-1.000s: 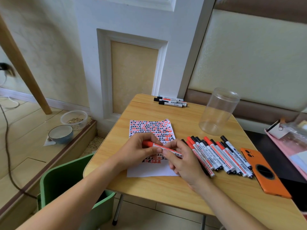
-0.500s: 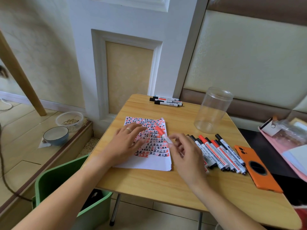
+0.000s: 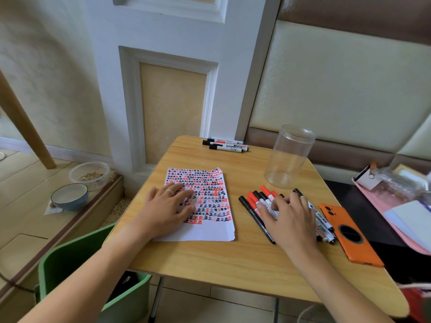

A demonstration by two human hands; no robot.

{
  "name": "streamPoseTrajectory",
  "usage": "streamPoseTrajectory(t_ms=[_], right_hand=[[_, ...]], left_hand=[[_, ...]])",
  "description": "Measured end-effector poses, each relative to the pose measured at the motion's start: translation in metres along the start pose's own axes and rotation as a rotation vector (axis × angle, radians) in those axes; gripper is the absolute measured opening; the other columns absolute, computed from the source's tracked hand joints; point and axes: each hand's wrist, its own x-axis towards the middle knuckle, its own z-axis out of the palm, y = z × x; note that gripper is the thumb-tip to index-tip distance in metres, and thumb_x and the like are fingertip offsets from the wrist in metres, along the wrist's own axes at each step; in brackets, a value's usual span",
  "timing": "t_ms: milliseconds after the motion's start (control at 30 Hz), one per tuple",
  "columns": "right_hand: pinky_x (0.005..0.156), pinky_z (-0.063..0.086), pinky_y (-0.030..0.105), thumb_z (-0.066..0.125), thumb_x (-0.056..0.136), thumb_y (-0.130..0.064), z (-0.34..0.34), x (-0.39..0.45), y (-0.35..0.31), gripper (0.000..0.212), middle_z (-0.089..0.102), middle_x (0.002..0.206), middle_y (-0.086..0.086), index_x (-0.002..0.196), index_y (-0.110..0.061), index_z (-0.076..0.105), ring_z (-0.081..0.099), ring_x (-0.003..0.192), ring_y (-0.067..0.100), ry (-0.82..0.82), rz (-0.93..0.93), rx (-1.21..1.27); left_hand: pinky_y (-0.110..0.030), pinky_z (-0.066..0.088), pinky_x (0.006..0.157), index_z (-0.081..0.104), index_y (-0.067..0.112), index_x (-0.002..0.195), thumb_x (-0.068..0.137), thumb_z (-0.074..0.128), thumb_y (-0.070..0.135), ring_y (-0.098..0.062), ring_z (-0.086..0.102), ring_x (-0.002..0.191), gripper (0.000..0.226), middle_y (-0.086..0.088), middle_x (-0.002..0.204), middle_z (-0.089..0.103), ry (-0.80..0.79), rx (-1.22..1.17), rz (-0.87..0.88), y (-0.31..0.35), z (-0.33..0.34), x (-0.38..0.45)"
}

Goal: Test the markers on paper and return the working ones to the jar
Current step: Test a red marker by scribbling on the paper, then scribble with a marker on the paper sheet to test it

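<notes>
Resting: L hand (image 3: 168, 207) on paper (image 3: 205, 206), R hand (image 3: 288, 217) on markers (image 3: 258, 202).

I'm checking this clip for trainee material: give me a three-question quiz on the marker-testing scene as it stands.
1. True or false: the clear plastic jar holds markers.
2. What does the left hand rest on? A) orange phone B) white paper covered in red and black marks C) jar
3. Fill in: the right hand lies on the row of red- and black-capped markers, between the paper and the ____ phone.

Key: 1 false, it stands empty; 2 B; 3 orange.
</notes>
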Motion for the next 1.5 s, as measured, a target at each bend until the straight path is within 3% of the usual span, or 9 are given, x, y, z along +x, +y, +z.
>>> streamPoseTrajectory(t_ms=[133, 233, 433, 667, 833, 1000, 1200, 1367, 1500], right_hand=[[0.073, 0.043, 0.039, 0.035, 0.09, -0.077, -0.001, -0.003, -0.005, 0.066, 0.053, 0.087, 0.0, 0.083, -0.018, 0.065, 0.051, 0.087, 0.025, 0.027, 0.021, -0.027], [0.075, 0.045, 0.041, 0.037, 0.087, -0.079, -0.004, -0.002, -0.01, 0.068, 0.055, 0.093, 0.002, 0.094, -0.016, 0.064, 0.052, 0.091, 0.026, 0.056, -0.004, 0.027], [0.11, 0.041, 0.041, 0.042, 0.091, -0.056, -0.008, -0.01, -0.027, 0.045, 0.049, 0.135, -0.005, 0.121, -0.029, 0.063, 0.043, 0.131, 0.019, -0.237, -0.366, 0.206], [0.088, 0.051, 0.036, 0.059, 0.088, -0.023, 0.002, -0.001, -0.035, 0.012, 0.058, 0.104, -0.006, 0.096, -0.021, 0.067, 0.055, 0.1, 0.018, -0.19, -0.33, 0.131], [0.081, 0.05, 0.036, 0.041, 0.092, -0.027, -0.001, 0.013, -0.062, 0.027, 0.058, 0.085, -0.006, 0.088, -0.018, 0.066, 0.055, 0.081, 0.017, -0.016, -0.324, 0.165], [0.083, 0.04, 0.027, 0.048, 0.101, -0.021, 0.009, 0.027, -0.09, 0.016, 0.061, 0.098, -0.006, 0.1, -0.018, 0.064, 0.053, 0.093, 0.012, -0.258, -0.474, 0.334], [0.062, 0.037, 0.032, 0.044, 0.104, -0.028, 0.012, 0.056, -0.112, 0.027, 0.056, 0.081, -0.002, 0.082, -0.017, 0.054, 0.052, 0.076, 0.018, -0.354, -0.447, 0.269], [0.052, 0.038, 0.026, 0.048, 0.103, -0.021, 0.041, 0.118, -0.123, 0.024, 0.061, 0.078, -0.004, 0.085, -0.018, 0.064, 0.058, 0.068, 0.013, -0.291, -0.283, 0.28], [0.068, 0.048, 0.03, 0.048, 0.101, -0.015, 0.078, 0.176, -0.124, 0.021, 0.064, 0.1, -0.002, 0.103, -0.016, 0.069, 0.061, 0.089, 0.017, -0.232, -0.218, 0.272]], left_hand=[[-0.045, 0.004, 0.12, 0.035, 0.047, 0.151, 0.074, 0.0, 0.081, -0.015, 0.01, 0.155, 0.092, 0.006, 0.166, 0.024, 0.035, 0.006, -0.018, 0.005, 0.002, 0.0], [-0.047, 0.006, 0.119, 0.039, 0.046, 0.149, 0.076, 0.002, 0.081, -0.017, 0.014, 0.155, 0.089, 0.004, 0.165, 0.028, 0.06, -0.003, -0.023, 0.008, 0.003, 0.001], [-0.047, 0.011, 0.118, 0.046, 0.044, 0.142, 0.078, 0.008, 0.08, -0.019, 0.027, 0.149, 0.083, 0.004, 0.157, 0.038, 0.112, -0.006, -0.042, 0.014, 0.004, 0.001], [-0.042, 0.024, 0.107, 0.055, 0.038, 0.13, 0.094, 0.033, 0.07, -0.015, 0.04, 0.129, 0.053, 0.005, 0.136, 0.05, 0.163, -0.025, -0.046, 0.013, 0.0, 0.02], [-0.04, 0.028, 0.104, 0.057, 0.033, 0.132, 0.099, 0.049, 0.056, -0.014, 0.042, 0.125, 0.041, 0.003, 0.132, 0.053, 0.206, -0.101, -0.043, 0.003, -0.005, 0.042], [-0.043, 0.021, 0.115, 0.053, 0.036, 0.142, 0.1, 0.049, 0.055, -0.014, 0.038, 0.139, 0.047, 0.008, 0.15, 0.046, 0.166, -0.128, 0.014, -0.005, -0.004, 0.054], [-0.042, 0.024, 0.112, 0.056, 0.042, 0.134, 0.099, 0.05, 0.054, -0.011, 0.042, 0.133, 0.037, 0.012, 0.145, 0.048, 0.147, -0.119, 0.044, -0.011, 0.0, 0.059], [-0.04, 0.026, 0.106, 0.061, 0.048, 0.121, 0.095, 0.056, 0.057, -0.007, 0.04, 0.124, 0.028, 0.017, 0.134, 0.05, 0.146, -0.196, 0.05, -0.021, -0.004, 0.067], [-0.039, 0.028, 0.105, 0.06, 0.05, 0.115, 0.095, 0.057, 0.055, -0.005, 0.038, 0.12, 0.021, 0.021, 0.126, 0.046, 0.146, -0.236, 0.045, -0.024, -0.003, 0.072]])
